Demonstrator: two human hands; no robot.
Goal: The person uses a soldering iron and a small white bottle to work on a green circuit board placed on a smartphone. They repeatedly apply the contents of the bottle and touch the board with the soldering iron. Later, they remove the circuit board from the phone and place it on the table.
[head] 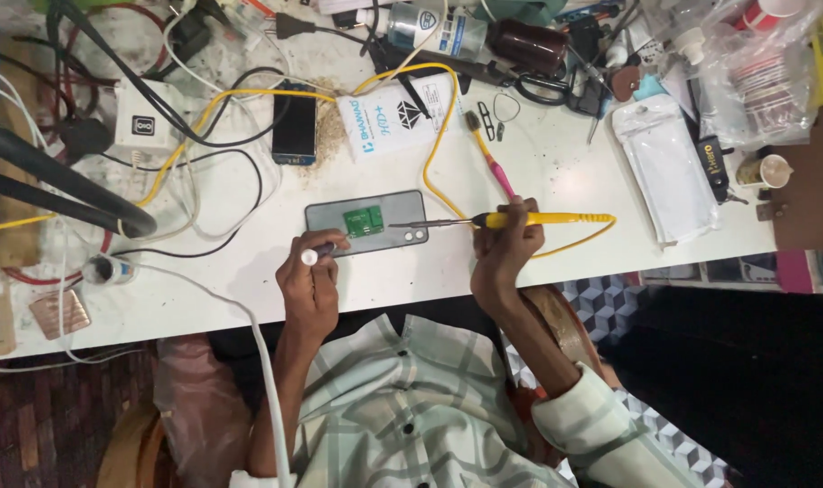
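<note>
Pale green plaid shirt, dark buttons, sleeves rolled up, forearms bare.

Yellow soldering iron [529,219]; green board [364,220]; grey phone [366,223], perhaps; white table [565,181].

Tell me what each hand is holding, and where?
Right hand holds the yellow-handled soldering iron by its handle's front end. Left hand pinches a thin dark tool with a white end near that end.

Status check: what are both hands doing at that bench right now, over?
Right hand grips yellow soldering iron, tip at green circuit board. Left hand holds slim tool. Nothing blocking.
</note>
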